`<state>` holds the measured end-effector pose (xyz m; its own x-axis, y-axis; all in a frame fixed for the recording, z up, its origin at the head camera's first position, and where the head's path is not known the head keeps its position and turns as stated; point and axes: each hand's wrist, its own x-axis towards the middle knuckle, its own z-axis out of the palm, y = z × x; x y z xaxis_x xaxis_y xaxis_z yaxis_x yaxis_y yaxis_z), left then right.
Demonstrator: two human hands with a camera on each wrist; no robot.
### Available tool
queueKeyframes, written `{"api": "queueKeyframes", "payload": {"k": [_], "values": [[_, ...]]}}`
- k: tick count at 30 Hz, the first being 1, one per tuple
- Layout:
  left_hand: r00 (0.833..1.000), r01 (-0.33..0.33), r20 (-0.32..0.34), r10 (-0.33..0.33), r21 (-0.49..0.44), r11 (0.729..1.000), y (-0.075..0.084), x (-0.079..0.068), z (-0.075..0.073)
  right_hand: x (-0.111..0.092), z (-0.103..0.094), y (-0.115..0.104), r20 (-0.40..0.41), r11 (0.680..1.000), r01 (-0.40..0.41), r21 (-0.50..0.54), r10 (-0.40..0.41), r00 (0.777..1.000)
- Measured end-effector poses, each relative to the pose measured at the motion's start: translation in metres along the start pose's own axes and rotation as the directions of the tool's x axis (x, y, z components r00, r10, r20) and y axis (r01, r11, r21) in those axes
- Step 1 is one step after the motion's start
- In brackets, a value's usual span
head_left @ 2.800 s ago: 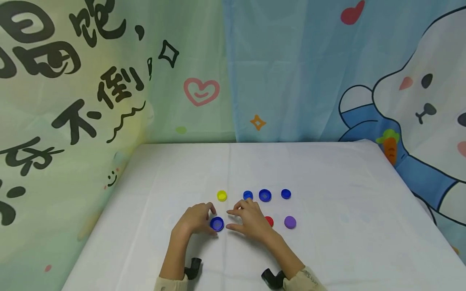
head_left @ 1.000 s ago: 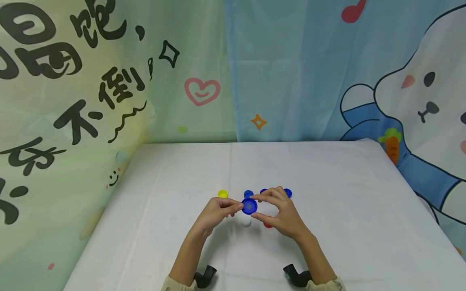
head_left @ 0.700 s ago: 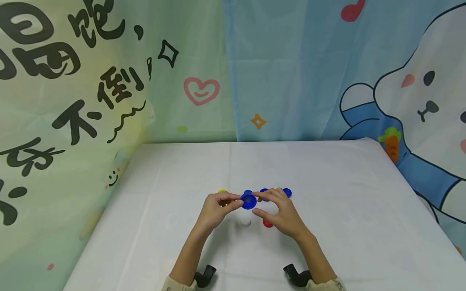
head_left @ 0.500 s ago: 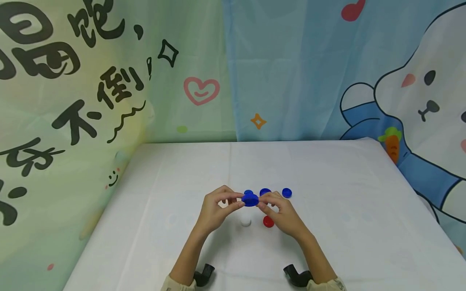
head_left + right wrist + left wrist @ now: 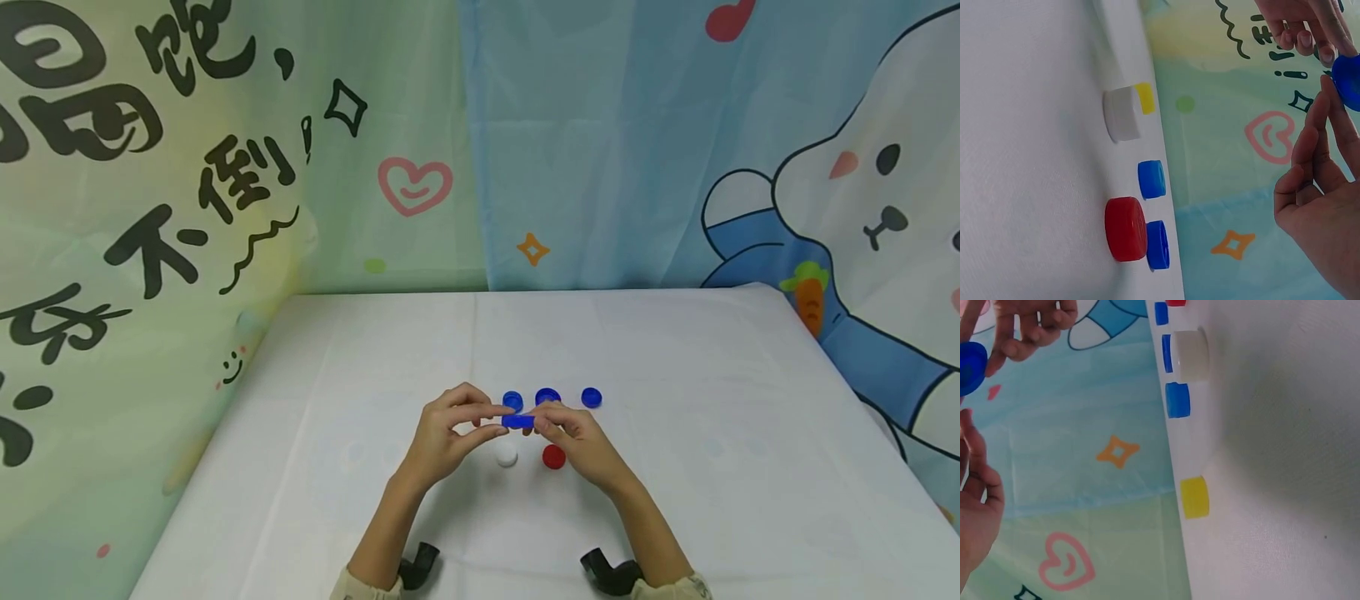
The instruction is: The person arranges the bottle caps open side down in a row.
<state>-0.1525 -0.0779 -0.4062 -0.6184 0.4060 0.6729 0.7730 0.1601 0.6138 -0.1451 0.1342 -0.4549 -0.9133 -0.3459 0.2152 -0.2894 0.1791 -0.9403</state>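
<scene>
A round blue bottle cap (image 5: 517, 422) is held up above the table, turned edge-on in the head view. My left hand (image 5: 450, 429) pinches its left side between thumb and index finger. From the other side, my right hand (image 5: 581, 442) grips the right edge with its fingertips. Both wrist views show the blue cap only partly, cut off by the frame edge. Below the hands stand a white cap (image 5: 506, 454) and a red cap (image 5: 553, 457). Behind them lie a lighter blue cap (image 5: 513, 401), a wide blue cap (image 5: 547, 395) and a small blue cap (image 5: 591, 397).
A yellow cap (image 5: 1195, 497) shows in the wrist views, hidden behind my left hand in the head view. A white cloth covers the table (image 5: 375, 350). Printed curtains (image 5: 600, 167) hang behind and to the left of it.
The blue cap has been lifted off the table and carried to the right. It has since tilted from face-on to edge-on, and my right fingers have closed onto its edge.
</scene>
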Motion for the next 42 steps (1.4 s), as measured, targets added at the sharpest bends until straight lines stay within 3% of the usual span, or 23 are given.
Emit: {"api": "queueKeyframes", "payload": {"k": [5, 10, 13, 17, 21, 24, 30, 38, 40, 42], "values": [[0.999, 0.047, 0.019, -0.047, -0.001, 0.999, -0.002, -0.002, 0.000, 0.000, 0.001, 0.002, -0.058, 0.999, -0.027, -0.019, 0.026, 0.998], [0.985, 0.172, 0.012, -0.173, 0.018, 0.985, -0.027, -0.015, 0.007, 0.000, 0.004, 0.002, -0.124, 0.997, -0.037, -0.061, 0.029, 0.992], [0.972, 0.235, 0.007, -0.235, 0.010, 0.972, -0.027, -0.017, 0.007, 0.000, 0.007, 0.002, -0.146, 0.995, -0.039, -0.091, 0.026, 0.989], [0.967, 0.254, 0.024, -0.254, 0.003, 0.967, -0.009, -0.010, 0.001, 0.002, 0.010, -0.002, -0.154, 0.990, -0.017, -0.143, -0.006, 0.988], [0.966, 0.255, 0.036, -0.255, 0.005, 0.967, -0.006, -0.009, -0.002, 0.004, 0.012, -0.021, -0.146, 0.984, 0.022, -0.174, -0.048, 0.988], [0.968, 0.250, 0.035, -0.250, 0.008, 0.968, -0.015, -0.014, -0.003, 0.006, 0.014, -0.031, -0.145, 0.979, 0.052, -0.199, -0.082, 0.986], [0.963, 0.265, 0.042, -0.266, 0.015, 0.964, -0.048, -0.028, -0.009, 0.017, 0.024, -0.007, -0.176, 0.959, 0.112, -0.261, -0.162, 0.971], [0.920, 0.335, 0.158, -0.359, 0.160, 0.928, -0.061, -0.032, -0.031, 0.028, 0.044, 0.014, -0.175, 0.913, 0.120, -0.389, -0.201, 0.964], [0.900, 0.355, 0.192, -0.392, 0.199, 0.913, -0.062, -0.034, -0.035, 0.030, 0.050, 0.017, -0.151, 0.890, 0.117, -0.442, -0.202, 0.968], [0.868, 0.387, 0.231, -0.439, 0.240, 0.890, -0.064, -0.036, -0.038, 0.030, 0.055, 0.020, -0.121, 0.860, 0.117, -0.497, -0.202, 0.972]]}}
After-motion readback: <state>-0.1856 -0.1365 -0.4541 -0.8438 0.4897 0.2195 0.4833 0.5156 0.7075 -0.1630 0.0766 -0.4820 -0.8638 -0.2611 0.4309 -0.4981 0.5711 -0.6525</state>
